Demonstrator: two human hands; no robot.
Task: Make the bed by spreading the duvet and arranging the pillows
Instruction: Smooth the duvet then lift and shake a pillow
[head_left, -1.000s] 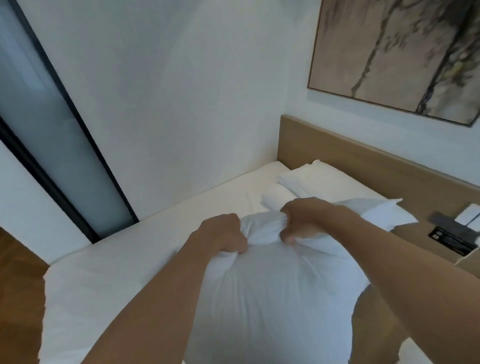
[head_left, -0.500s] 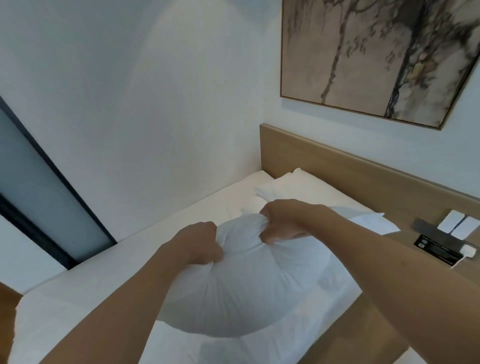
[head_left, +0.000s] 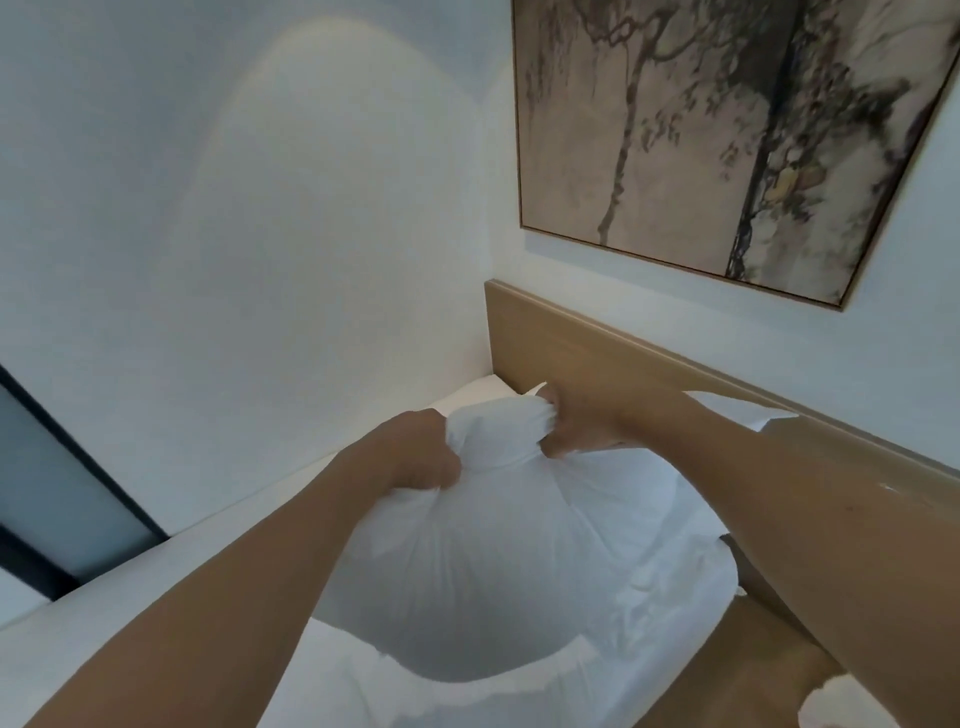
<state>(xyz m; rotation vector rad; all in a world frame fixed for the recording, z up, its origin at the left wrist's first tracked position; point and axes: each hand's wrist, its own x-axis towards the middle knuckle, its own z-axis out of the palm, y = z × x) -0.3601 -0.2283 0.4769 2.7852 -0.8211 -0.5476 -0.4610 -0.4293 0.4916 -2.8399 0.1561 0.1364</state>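
A plump white pillow (head_left: 498, 561) hangs above the head end of the bed (head_left: 171, 582), just in front of the wooden headboard (head_left: 597, 353). My left hand (head_left: 421, 452) clutches its upper left edge and my right hand (head_left: 576, 423) clutches its upper right edge, both fists closed on bunched fabric. A second white pillow (head_left: 737, 415) lies behind my right forearm against the headboard, mostly hidden. White bedding covers the mattress; no separate duvet can be told apart.
A white wall runs along the bed's far side, with a dark-framed frosted glass panel (head_left: 47, 493) at the left. A large framed tree painting (head_left: 727, 135) hangs above the headboard. Wood surface (head_left: 748, 670) borders the bed at lower right.
Both hands have carried the pillow farther toward the headboard. The view has tilted up, so the bedside items at the right have left the frame.
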